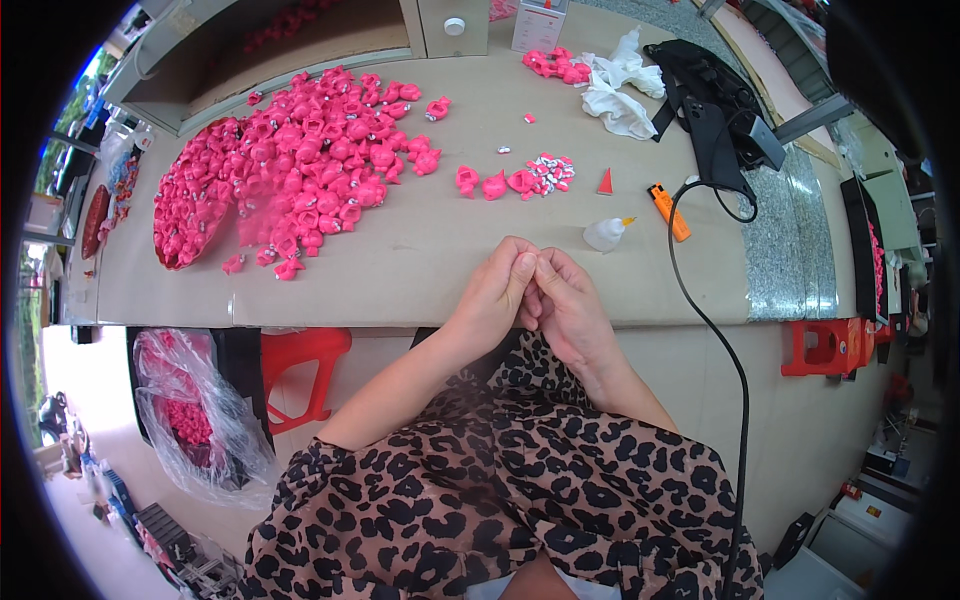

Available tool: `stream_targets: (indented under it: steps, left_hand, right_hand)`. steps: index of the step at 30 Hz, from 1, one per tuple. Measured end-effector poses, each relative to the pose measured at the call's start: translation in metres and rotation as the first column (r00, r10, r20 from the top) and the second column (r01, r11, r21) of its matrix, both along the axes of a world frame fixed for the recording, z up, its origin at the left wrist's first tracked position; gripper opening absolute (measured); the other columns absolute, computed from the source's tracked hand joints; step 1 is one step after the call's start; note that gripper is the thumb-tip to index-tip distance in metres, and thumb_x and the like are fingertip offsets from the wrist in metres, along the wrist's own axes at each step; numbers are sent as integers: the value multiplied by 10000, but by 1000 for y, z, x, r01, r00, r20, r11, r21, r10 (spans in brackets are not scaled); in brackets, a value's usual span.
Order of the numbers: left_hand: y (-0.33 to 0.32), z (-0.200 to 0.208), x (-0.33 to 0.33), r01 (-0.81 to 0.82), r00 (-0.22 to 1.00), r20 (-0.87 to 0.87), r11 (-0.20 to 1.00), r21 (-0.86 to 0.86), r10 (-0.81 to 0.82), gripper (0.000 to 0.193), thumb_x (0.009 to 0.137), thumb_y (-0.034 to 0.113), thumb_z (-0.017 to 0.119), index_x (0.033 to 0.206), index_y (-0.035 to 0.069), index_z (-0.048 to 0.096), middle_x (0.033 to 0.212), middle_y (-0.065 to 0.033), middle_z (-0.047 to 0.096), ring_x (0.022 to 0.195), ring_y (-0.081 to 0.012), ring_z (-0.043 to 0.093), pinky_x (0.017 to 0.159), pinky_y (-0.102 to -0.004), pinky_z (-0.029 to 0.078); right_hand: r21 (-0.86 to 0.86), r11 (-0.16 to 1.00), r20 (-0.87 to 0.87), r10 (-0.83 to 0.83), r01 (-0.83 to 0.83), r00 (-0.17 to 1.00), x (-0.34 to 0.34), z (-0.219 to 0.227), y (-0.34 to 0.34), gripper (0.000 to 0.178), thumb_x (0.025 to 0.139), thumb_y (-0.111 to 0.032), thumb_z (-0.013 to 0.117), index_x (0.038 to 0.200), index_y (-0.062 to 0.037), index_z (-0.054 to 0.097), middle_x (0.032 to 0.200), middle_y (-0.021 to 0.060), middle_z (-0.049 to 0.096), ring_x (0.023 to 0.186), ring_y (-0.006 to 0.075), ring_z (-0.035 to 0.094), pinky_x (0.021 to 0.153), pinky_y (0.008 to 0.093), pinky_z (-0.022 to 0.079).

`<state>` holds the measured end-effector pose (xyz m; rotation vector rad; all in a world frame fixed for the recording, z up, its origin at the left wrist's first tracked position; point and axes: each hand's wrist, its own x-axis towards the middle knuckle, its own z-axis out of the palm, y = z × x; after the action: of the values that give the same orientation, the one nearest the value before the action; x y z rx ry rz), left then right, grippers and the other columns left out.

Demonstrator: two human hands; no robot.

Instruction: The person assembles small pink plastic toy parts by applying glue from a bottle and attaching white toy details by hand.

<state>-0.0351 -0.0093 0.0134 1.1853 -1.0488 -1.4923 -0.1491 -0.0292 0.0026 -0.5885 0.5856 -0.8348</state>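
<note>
No readable lettering
Beyond the fingers (524,264), the print on a white box (538,30) is too small to make out.

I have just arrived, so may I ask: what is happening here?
A person's left hand and right hand meet over the table's near side, fingertips pinched; anything in their grip is hidden. Beyond them lie three pink pieces and small bits; a pink pile is leftward, a bottle and lighter rightward.
</note>
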Motion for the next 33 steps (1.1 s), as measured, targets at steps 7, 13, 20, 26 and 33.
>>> stream_targets:
  steps: [7, 13, 20, 26, 33]
  left_hand:
    - [-4, -4, 4, 77, 989, -129, 997, 21, -74, 197, 910, 201, 330, 972, 37, 420, 650, -20, 466, 519, -66, 463, 455, -201, 417]
    - [0, -10, 17, -40, 992, 109, 965, -259, 71, 288, 856, 150, 471, 1116, 60, 390, 718, 1, 479, 614, -52, 461, 532, -168, 385]
    - [3, -2, 31, 105, 993, -38, 983, -152, -112, 210, 874, 125, 427, 1031, -5, 474, 762, -35, 497, 655, -79, 486, 555, -196, 418]
    - [7, 1, 30, 121, 988, 116, 982, -143, -105, 295, 900, 146, 357, 1142, 4, 449, 827, -36, 466, 666, -73, 456, 566, -198, 407]
    - [2, 0, 27, 211, 863, 504, 885, -416, 31, 339, 796, 35, 491, 1134, 22, 462, 830, -83, 475, 744, -157, 470, 673, -256, 396]
  right_hand:
    - [23, 999, -12, -38, 38, 999, -2, 3, 0, 167, 876, -225, 436, 819, -70, 452, 606, -8, 437, 490, 67, 412, 431, 206, 359]
    - [266, 956, 30, -135, 122, 990, -2, 12, 1, 209, 868, -269, 451, 818, -66, 463, 608, -10, 444, 455, 51, 396, 400, 182, 326]
    - [169, 984, -60, 62, -51, 996, -9, 18, 2, 251, 850, -303, 482, 782, -61, 479, 595, -13, 441, 405, 39, 369, 338, 175, 282]
    - [92, 996, -74, 9, -3, 997, -4, 11, -2, 232, 846, -256, 497, 751, -45, 493, 611, -3, 458, 427, 47, 400, 359, 185, 350]
    - [60, 998, -46, -31, 34, 998, 0, 9, 1, 195, 859, -204, 476, 749, -44, 487, 602, -4, 458, 454, 45, 415, 375, 179, 358]
